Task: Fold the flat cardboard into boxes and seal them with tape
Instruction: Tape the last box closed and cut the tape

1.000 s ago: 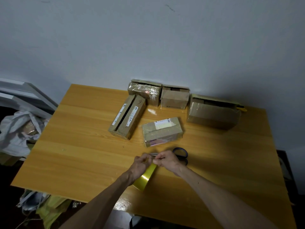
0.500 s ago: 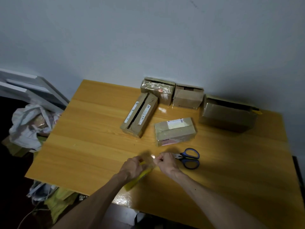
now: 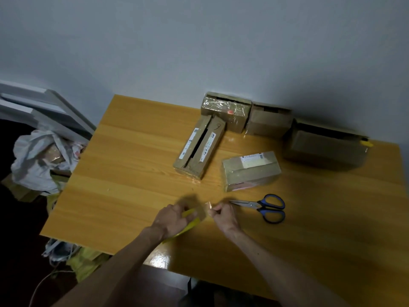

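Observation:
My left hand grips a yellow tape roll just above the wooden table near its front edge. My right hand pinches the free end of the tape, a short clear strip stretched between both hands. Blue-handled scissors lie just right of my right hand. A small taped box sits behind the hands. A long narrow box lies to its left, its top seam open.
Three more cardboard boxes stand against the wall: a glossy taped one, a small one and a larger one. White bags and clutter lie off the table's left edge.
My hands have drawn slightly apart, stretching a short strip of tape from the roll. The scissors, partly behind my right hand before, now lie in full view.

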